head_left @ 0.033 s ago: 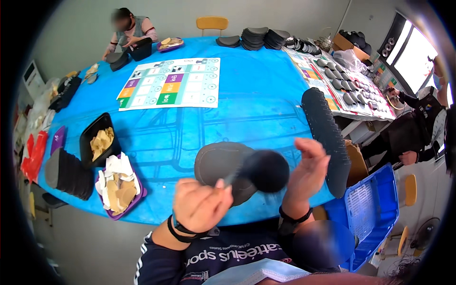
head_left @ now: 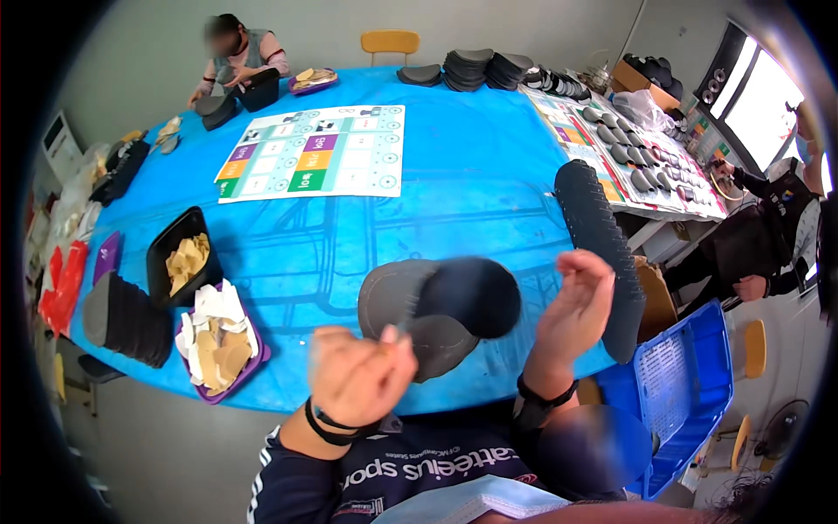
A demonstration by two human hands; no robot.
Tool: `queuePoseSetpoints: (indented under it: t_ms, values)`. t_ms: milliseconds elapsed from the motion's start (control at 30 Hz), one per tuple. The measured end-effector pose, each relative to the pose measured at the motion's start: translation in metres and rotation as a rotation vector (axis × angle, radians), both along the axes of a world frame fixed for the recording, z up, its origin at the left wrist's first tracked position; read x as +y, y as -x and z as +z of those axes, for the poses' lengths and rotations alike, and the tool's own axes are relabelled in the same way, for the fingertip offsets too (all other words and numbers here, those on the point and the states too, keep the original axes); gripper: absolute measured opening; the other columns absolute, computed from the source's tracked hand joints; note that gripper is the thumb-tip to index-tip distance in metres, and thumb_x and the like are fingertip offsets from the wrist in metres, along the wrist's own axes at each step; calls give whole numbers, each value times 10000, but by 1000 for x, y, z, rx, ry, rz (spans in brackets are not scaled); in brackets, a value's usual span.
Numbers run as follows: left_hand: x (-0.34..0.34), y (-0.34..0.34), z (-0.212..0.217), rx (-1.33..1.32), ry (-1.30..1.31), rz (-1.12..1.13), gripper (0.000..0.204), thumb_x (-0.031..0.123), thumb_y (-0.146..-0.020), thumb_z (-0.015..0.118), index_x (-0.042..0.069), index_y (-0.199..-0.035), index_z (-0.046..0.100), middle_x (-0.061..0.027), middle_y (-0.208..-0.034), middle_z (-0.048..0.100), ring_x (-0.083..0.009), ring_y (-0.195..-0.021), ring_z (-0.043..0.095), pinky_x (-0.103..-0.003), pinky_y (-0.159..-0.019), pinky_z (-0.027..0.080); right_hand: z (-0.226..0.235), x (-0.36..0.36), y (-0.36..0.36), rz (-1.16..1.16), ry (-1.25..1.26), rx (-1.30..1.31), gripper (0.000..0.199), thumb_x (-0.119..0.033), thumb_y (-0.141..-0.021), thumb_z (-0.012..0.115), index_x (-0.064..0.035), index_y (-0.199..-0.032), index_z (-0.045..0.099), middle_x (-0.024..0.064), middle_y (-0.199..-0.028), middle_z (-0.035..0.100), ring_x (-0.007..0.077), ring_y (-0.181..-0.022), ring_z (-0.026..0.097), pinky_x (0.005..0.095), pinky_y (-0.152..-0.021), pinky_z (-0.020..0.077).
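My left hand (head_left: 358,371) is closed in a pinch, with thumb and fingertips together. From it a black sole-shaped piece (head_left: 476,297) reaches up and to the right, smeared by motion; its narrow end lies by the fingertips. Under and beside it on the table rest dark grey sole-shaped pieces, one at the left (head_left: 384,293) with a row of small marks along its edge, another nearer me (head_left: 443,348). To the right of these, my right hand (head_left: 572,306) is raised with its fingers loosely apart and nothing in it.
Blue sheeting (head_left: 463,218) covers the table. At left stand a black bin (head_left: 155,262) and purple tray (head_left: 264,354) of scraps, beside stacked dark pieces (head_left: 131,323). A long dark row of pieces (head_left: 598,262) lies right, above a blue crate (head_left: 716,384). A co-worker (head_left: 249,57) sits opposite.
The black piece has swung a little up and to the left. My left hand has shifted slightly left, and my right hand slightly right and up.
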State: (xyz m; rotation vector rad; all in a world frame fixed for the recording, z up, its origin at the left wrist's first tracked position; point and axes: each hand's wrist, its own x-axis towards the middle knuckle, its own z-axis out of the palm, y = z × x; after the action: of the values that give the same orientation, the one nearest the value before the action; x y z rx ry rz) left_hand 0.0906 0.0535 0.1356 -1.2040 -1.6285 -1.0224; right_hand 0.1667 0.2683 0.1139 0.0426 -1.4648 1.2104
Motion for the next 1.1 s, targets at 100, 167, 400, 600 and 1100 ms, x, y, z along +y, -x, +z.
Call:
queuePoseSetpoints:
  t_ms: [100,167,400,600,1100]
  values:
    - [-4,5,2,29,-45,84,219,-40,-634,697,57,-770,555,-33,-724,487,-189,-582,441,-308,-519,359,6,5,-11,-173,163,83,304,-265,-883,439,1,-817,570,125,-787,556,237,-720,514,318,-658,392]
    - [-5,7,0,60,-32,111,255,-25,-598,723,69,-781,572,-12,-740,491,-172,-568,439,-295,-524,361,11,-22,-26,-238,-391,-257,185,-202,-783,600,-40,-722,535,90,-705,538,221,-622,478,323,-576,357]
    - [-5,-2,-2,25,-42,41,175,-55,-653,686,37,-753,577,-40,-714,496,-203,-598,439,-315,-517,366,20,-50,-11,-401,-697,-403,191,-88,-653,717,-63,-703,534,27,-663,540,209,-584,482,321,-549,338]
    - [-2,2,2,-165,69,-70,288,64,-528,825,52,-664,571,-36,-647,503,-203,-559,442,-298,-500,363,20,-43,-17,-483,-697,-391,128,-58,-684,672,-64,-686,544,29,-662,535,208,-590,483,330,-568,334]
    - [-6,32,-17,-462,585,366,589,424,-685,687,-31,-1045,585,-148,-984,607,-289,-842,573,-345,-716,456,-20,8,-40,123,494,248,149,31,-795,482,30,-878,605,138,-893,598,257,-790,572,369,-743,447]
